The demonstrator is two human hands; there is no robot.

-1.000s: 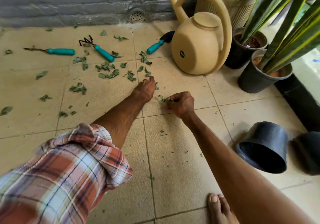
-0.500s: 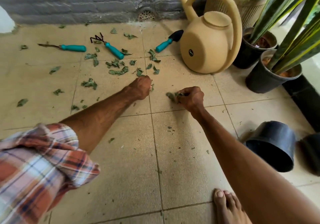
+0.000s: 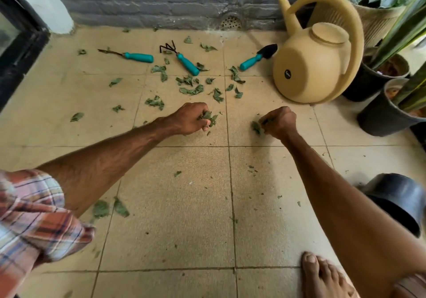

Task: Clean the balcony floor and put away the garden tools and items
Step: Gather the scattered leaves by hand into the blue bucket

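Torn green leaves (image 3: 191, 90) lie scattered over the beige tiled floor (image 3: 175, 217). My left hand (image 3: 190, 118) grips a bunch of leaves low over the tiles. My right hand (image 3: 280, 121) is curled round a few more leaves that stick out on its left side. Beyond the hands lie three teal-handled tools: a weeder (image 3: 138, 57), a small rake (image 3: 187, 63) and a trowel (image 3: 252, 61). A tan watering can (image 3: 315, 67) lies tipped on its side at the back right.
Black plant pots (image 3: 378, 113) with tall plants stand along the right side, with a wicker planter (image 3: 378, 23) behind them. An empty black pot (image 3: 398, 203) lies on its side at my right. A grey brick wall (image 3: 161, 0) with a drain closes the back. My bare foot (image 3: 322, 274) is at the bottom right.
Both hands have closed on leaves and drawn back toward me. The left hand now holds a visible bunch. The view has shifted left, bringing a dark door frame into sight.
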